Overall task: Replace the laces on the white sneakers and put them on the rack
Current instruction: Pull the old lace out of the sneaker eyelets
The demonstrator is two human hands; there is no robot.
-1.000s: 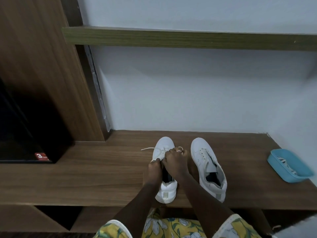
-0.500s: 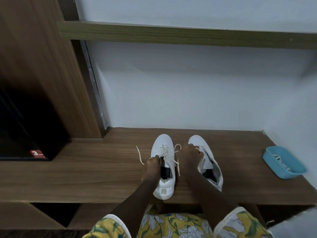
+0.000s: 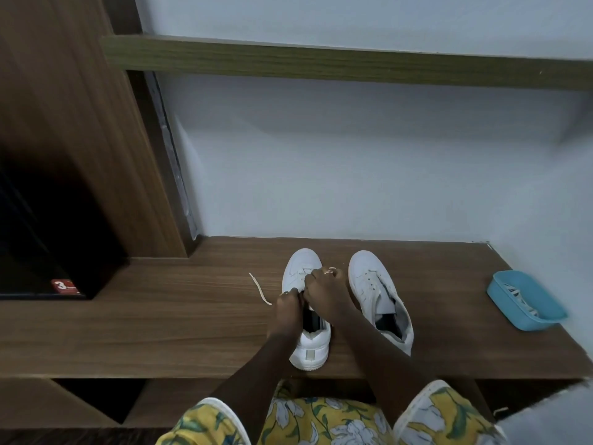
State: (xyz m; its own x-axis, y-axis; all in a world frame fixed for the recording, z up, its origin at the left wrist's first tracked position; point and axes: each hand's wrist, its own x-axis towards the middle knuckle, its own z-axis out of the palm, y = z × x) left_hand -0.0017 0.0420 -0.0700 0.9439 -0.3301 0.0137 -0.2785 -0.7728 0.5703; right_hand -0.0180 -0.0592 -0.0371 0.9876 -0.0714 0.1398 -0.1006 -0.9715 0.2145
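White lace [image 3: 260, 289] trails over the worktop [image 3: 160, 316], pinched by the left hand [image 3: 288, 311] at the sneaker [image 3: 309, 351] eyelets. Likely threading, the right hand [image 3: 324, 293] pinches the other end.

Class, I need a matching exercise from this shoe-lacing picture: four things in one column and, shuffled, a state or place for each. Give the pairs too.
Things
1. sneaker on the left
2. sneaker on the right
3. plastic basket
4. lace end

States or places
a. trails loose over the wooden bench
b. partly laced
c. blue, far right
d. eyelets bare, tongue lifted

Pairs: 1-b, 2-d, 3-c, 4-a
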